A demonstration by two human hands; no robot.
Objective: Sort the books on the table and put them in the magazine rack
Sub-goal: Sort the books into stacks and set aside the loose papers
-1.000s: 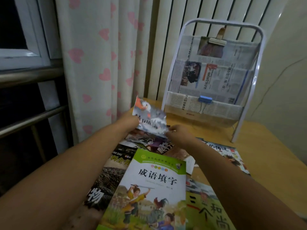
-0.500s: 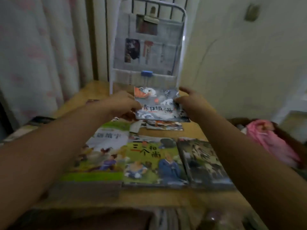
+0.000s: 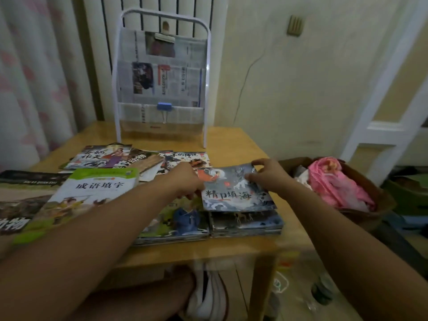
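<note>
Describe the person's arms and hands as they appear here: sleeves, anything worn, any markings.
Both forearms are bare right to the frame's edge, with no sleeve in view. The left hand and the right hand wear no gloves, and no watch, bracelet or ring can be made out. No markings show, though the picture is dim and a little soft.

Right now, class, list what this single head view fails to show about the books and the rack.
- Green book: lower cover hidden by left forearm.
- Dark stack: top cover hidden under the grey sea book in both hands.
- Black book: cut by left edge.
- Magazine rack: newspaper print too small.
</note>
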